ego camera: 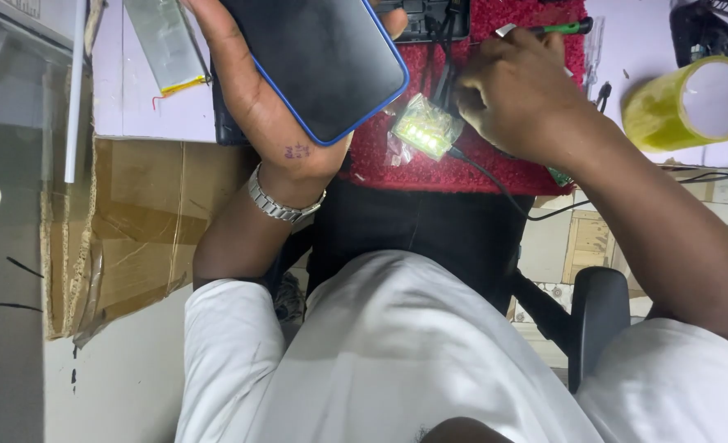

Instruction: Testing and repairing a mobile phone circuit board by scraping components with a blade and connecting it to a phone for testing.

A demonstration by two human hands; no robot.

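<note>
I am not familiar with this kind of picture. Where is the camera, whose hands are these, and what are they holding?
There is one picture, from a camera worn on a person's head, looking down. The left hand holds a dark phone with a blue edge. The right hand rests on a red mat, gripping a green-handled tool; a small lit green part lies beside it. A roll of yellow tape and a flat silver battery lie on the table.

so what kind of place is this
Probably a small phone-repair bench. The left hand holds a blue-edged phone, the right hand works on a red mat, and a loose flat battery and roll of yellow tape lie nearby.
</note>
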